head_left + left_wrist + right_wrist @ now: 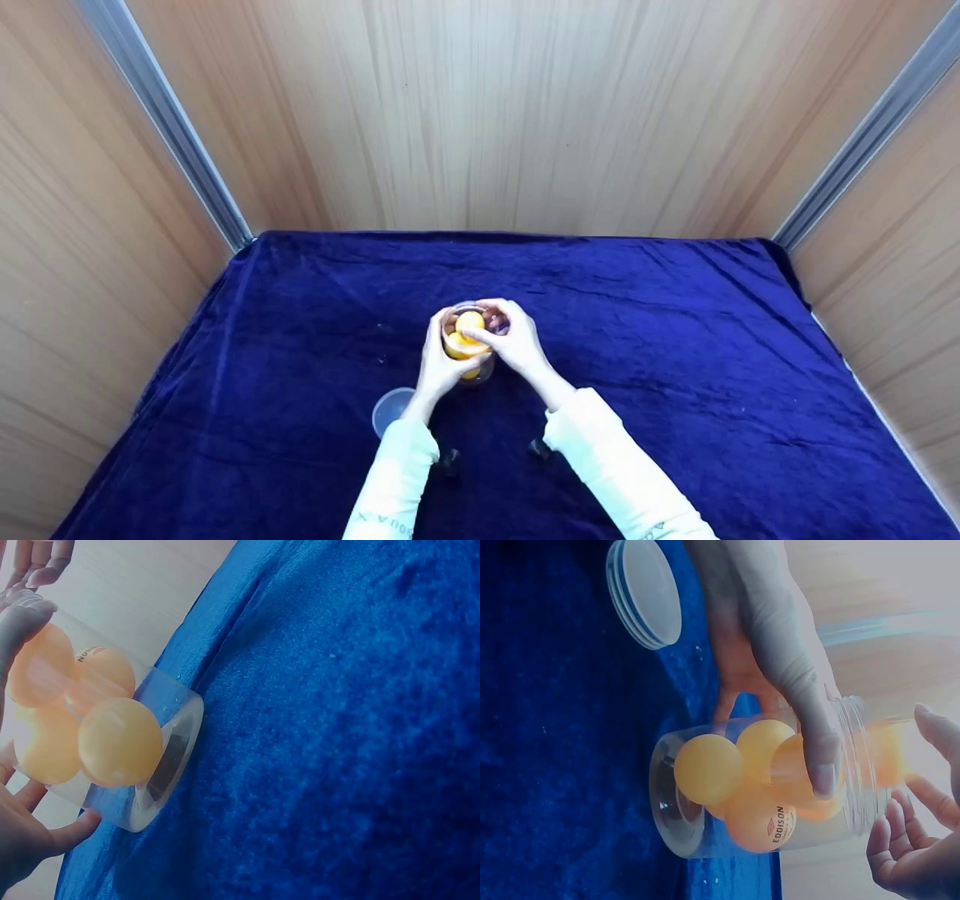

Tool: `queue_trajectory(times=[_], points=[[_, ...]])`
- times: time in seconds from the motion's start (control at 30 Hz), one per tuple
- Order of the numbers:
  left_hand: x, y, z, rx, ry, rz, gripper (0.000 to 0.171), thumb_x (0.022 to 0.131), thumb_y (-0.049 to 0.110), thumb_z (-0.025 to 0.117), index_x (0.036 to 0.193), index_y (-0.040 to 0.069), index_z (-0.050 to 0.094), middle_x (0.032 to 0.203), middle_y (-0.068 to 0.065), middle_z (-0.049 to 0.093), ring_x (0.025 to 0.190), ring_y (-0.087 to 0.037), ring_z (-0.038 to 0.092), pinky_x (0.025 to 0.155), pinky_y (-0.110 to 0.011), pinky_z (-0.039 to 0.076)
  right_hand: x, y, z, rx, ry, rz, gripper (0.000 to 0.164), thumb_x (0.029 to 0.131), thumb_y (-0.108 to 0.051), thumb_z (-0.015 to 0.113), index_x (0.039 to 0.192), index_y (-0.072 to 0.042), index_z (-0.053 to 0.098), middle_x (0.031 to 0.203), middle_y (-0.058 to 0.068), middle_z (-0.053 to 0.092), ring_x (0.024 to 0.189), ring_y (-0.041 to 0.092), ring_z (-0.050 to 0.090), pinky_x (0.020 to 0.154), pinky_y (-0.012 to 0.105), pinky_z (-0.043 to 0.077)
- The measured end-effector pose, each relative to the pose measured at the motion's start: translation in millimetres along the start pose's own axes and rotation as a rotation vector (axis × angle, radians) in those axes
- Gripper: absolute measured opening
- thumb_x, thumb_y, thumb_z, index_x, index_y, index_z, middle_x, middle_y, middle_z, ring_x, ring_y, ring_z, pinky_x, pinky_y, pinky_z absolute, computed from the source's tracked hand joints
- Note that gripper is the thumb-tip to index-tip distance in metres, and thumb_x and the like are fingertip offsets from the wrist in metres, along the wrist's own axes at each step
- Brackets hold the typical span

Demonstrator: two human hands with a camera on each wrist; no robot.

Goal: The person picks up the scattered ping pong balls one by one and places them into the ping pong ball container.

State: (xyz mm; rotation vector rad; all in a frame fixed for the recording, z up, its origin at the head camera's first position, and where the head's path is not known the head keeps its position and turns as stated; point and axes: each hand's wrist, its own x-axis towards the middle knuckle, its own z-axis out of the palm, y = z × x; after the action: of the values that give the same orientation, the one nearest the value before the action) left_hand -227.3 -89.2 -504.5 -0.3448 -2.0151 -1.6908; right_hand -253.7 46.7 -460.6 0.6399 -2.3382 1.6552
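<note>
A clear plastic jar with a threaded mouth holds several orange table tennis balls, one of them printed EDDISON. My left hand grips the jar around its side, thumb on the near wall, as the right wrist view shows. At the jar's mouth my right hand pinches another table tennis ball between thumb and fingers. In the left wrist view the jar's base faces the cloth, and the mouth end is out of frame.
A round, pale screw lid lies on the dark blue velvet cloth, left of my left wrist. Small dark objects show by both sleeves. Wood-grain panels with metal corner strips stand around the table.
</note>
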Motion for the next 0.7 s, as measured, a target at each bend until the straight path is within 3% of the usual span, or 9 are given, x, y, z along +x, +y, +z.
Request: queue_trajectory(times=[0.23,0.5,0.7], points=[[-0.5,3.4,-0.4,0.063,0.007,-0.035,0.082,0.055,0.001,0.082,0.123,-0.010,0.037,0.120,-0.023,0.046,0.107,-0.028,0.045,0.094,-0.024,0.033,-5.6,-28.9,-8.9,0.032,0.033,0.023,0.033,0.072,-0.007,0.071,0.101,0.007,0.060,0.087,0.021,0.058,0.078,0.041,0.054,0.059,0.031,0.045],[-1.2,2.8,-2.6,0.045,0.001,-0.034,0.082,0.055,0.001,0.082,0.123,-0.010,0.037,0.120,-0.023,0.046,0.108,-0.028,0.044,0.095,-0.026,0.032,-4.9,7.8,-17.1,-0.024,0.037,0.036,0.035,0.074,-0.024,0.071,0.102,-0.005,0.063,0.090,0.013,0.060,0.078,0.025,0.058,0.059,0.028,0.046],[-1.0,-15.2,-4.3,0.095,-0.003,-0.056,0.085,0.055,0.010,0.084,0.125,-0.004,0.038,0.121,-0.017,0.047,0.108,-0.025,0.045,0.095,-0.032,0.033,-8.5,23.6,-36.5,-0.085,0.051,0.033,0.035,0.075,-0.026,0.070,0.103,-0.006,0.063,0.090,0.007,0.060,0.079,0.026,0.058,0.059,0.029,0.047]])
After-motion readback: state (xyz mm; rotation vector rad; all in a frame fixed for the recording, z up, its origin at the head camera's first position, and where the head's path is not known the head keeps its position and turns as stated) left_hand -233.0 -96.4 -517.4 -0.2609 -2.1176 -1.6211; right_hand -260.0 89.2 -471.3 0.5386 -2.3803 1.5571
